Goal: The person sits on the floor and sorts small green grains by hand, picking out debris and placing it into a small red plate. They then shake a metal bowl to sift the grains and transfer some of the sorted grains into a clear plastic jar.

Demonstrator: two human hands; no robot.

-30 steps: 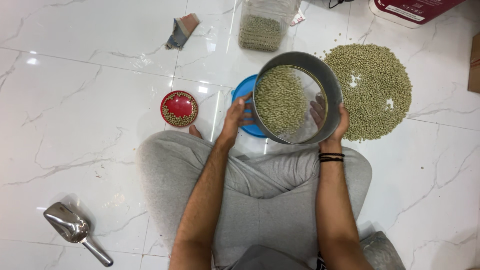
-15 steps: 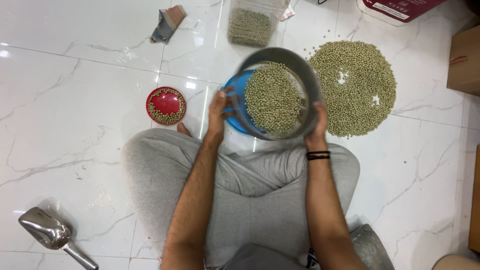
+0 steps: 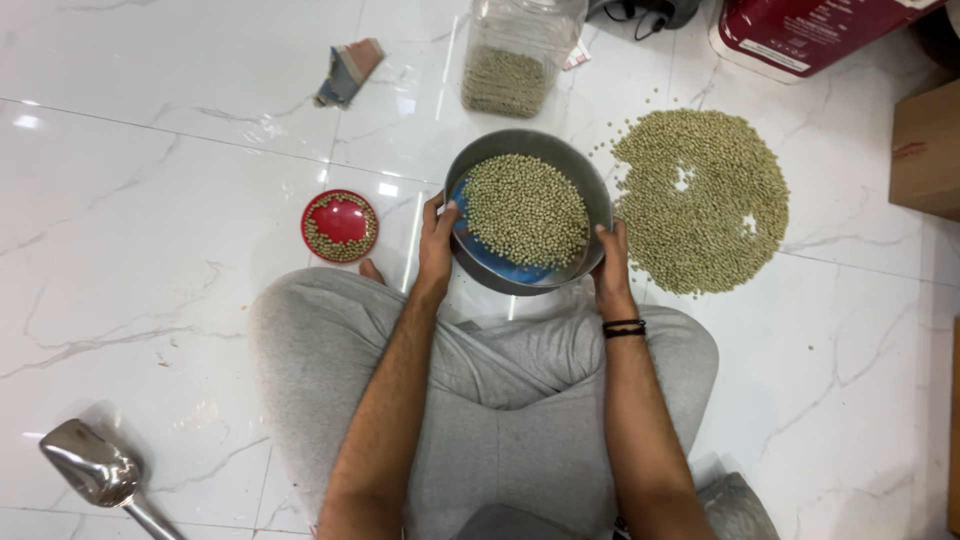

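Observation:
I sit cross-legged on a white marble floor and hold a round metal sieve (image 3: pixel 530 143) over my lap. My left hand (image 3: pixel 436 237) grips its left rim and my right hand (image 3: pixel 610 265) grips its right rim. Several pale green beans (image 3: pixel 525 208) lie heaped in the sieve. A blue plate (image 3: pixel 492 262) shows through the mesh beneath it. A black band circles my right wrist.
A big round pile of green beans (image 3: pixel 700 200) lies on the floor to the right. A small red dish (image 3: pixel 340 224) with beans sits left. A clear jar (image 3: pixel 515 55) stands ahead, a metal scoop (image 3: pixel 95 472) lies near left, and a brown box (image 3: pixel 925 150) stands far right.
The sieve has swung from tilted up toward the right to lower and nearly level in front of me. The beans have settled toward its middle. Both hands kept hold.

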